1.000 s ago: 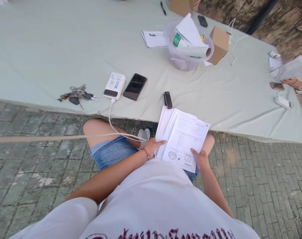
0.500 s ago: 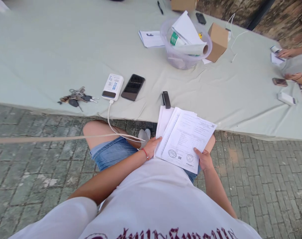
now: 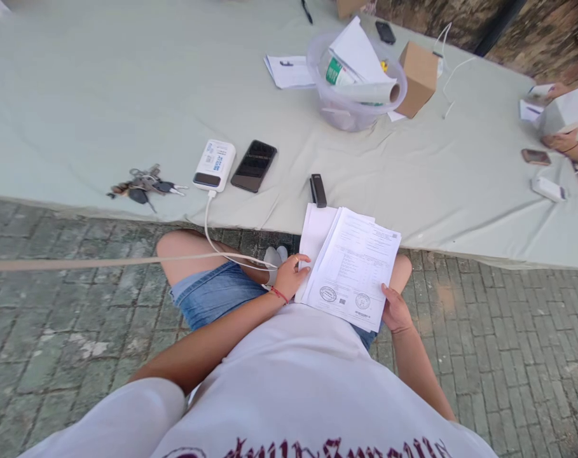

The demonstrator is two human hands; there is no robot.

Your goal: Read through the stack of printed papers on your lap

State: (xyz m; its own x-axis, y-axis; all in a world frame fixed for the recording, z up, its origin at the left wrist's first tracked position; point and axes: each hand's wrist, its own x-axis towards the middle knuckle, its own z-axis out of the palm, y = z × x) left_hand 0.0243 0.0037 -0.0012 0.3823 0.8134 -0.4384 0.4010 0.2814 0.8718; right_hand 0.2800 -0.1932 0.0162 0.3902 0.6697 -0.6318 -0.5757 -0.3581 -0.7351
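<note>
A stack of printed white papers (image 3: 350, 264) with round stamps near its bottom rests on my lap. My left hand (image 3: 291, 275), a red cord at its wrist, grips the stack's left edge. My right hand (image 3: 394, 310) holds the lower right corner. A black stapler (image 3: 318, 189) lies on the pale green tablecloth (image 3: 102, 95) just beyond the papers' top edge.
On the cloth lie keys (image 3: 143, 184), a white power bank (image 3: 214, 165) with a cable toward my lap, a black phone (image 3: 254, 165), a plastic tub (image 3: 355, 83) of papers and a cardboard box (image 3: 418, 77). Another person's hand (image 3: 563, 141) and a phone (image 3: 535, 156) are far right.
The fanned sheets have been squared into a tighter stack. My right hand slid from the bottom edge to the lower right corner. At far right the other person lifted a white box.
</note>
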